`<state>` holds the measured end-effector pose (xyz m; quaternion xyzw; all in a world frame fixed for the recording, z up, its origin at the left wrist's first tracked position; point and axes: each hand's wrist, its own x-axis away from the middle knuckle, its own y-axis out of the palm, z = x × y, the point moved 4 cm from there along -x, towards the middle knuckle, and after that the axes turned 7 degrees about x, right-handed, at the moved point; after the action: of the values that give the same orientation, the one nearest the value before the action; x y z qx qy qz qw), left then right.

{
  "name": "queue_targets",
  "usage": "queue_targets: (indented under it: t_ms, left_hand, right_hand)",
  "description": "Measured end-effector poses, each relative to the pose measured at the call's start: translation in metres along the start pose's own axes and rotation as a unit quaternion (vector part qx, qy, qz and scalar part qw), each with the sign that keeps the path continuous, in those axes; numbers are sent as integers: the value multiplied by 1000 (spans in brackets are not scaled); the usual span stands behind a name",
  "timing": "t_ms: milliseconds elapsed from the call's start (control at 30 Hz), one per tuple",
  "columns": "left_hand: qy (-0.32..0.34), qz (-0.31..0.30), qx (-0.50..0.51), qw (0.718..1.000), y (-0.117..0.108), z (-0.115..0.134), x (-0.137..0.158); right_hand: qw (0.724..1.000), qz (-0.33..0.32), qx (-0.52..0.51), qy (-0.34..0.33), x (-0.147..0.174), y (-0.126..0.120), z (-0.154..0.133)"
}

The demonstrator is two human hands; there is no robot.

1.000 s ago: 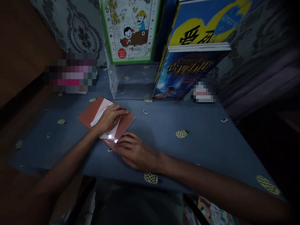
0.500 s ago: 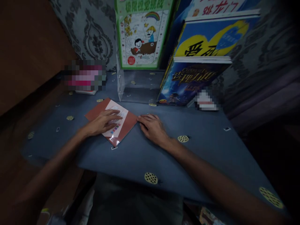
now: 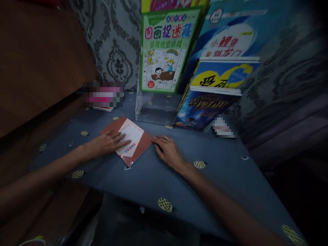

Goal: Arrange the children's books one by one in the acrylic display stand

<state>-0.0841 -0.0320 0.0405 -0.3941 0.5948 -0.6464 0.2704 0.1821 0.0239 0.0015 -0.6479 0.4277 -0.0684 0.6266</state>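
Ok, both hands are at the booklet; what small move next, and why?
Probably pinch the red-brown booklet by its right corner with the right hand: those fingers sit at or beside that corner, while the left hand lies spread over the opposite side and could likely steady the booklet.

Desk (image 3: 225,181) open right of the right hand (image 3: 167,152) and between booklet (image 3: 138,147) and near edge. Far side blocked by rack (image 3: 138,106) and upright books (image 3: 202,107), wall (image 3: 119,61) behind. Only a narrow strip between rack and booklet. Pink pile (image 3: 104,97) obstructs far left; left forearm (image 3: 61,164) crosses near-left.
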Motion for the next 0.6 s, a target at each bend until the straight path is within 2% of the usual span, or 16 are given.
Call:
queue_targets:
  t_ms: [133,300,467,600]
  left_hand:
    - [15,15,-19,1000,3,0,-5]
    - [29,-11,-35,999,3,-1,-5]
    - [51,0,-2,999,-2,4,-2]
    - [32,26,55,998,-7,0,2]
  right_hand:
    - [1000,4,-16,6,-1,0,1]
    - [999,2,-43,1,-3,2,2]
    - [999,-4,-54,-2,-4,-1,1]
    - [998,2,-69,12,-1,1,4]
